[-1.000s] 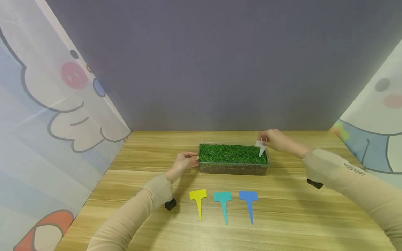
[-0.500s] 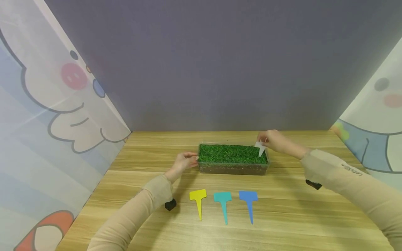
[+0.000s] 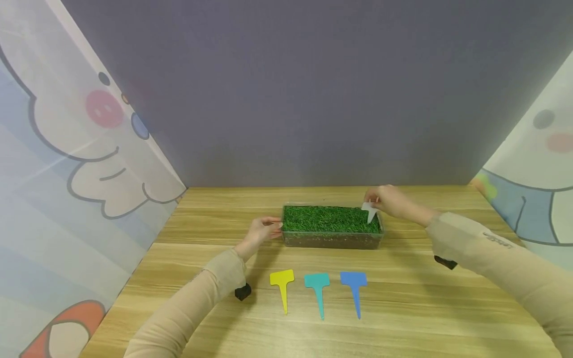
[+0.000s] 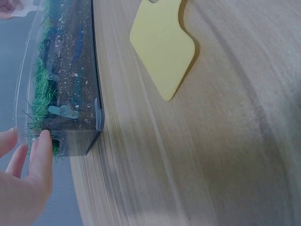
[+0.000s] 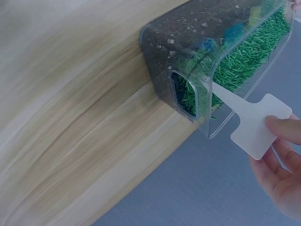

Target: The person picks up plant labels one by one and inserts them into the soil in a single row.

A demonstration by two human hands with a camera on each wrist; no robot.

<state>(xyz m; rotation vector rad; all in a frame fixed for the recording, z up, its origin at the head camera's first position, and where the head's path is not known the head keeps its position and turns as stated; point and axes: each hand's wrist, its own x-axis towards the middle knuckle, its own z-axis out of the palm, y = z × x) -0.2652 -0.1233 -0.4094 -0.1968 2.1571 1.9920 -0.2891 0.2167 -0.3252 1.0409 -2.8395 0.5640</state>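
A clear plastic box (image 3: 333, 240) holds dark soil under green artificial grass (image 3: 327, 219). My right hand (image 3: 391, 200) pinches a white plant label (image 5: 261, 125) by its broad head, thumb on one face and fingers behind. Its pointed end slants down into the grass at the box's right end; how deep the tip sits I cannot tell. With fairly straight fingers, my left hand (image 3: 259, 231) touches the box's left end. Lying flat in front of the box are a yellow plant label (image 3: 282, 283), a teal plant label (image 3: 318, 288) and a blue plant label (image 3: 354, 286).
The wooden table (image 3: 425, 313) meets a grey panel (image 3: 313, 99) close behind the box. Cartoon-printed sheets (image 3: 89, 149) flank both sides. Black wrist devices show below the sleeves.
The right hand and the white plant label have shifted very slightly to the left. My left hand, the box and the three labels on the table look unmoved.
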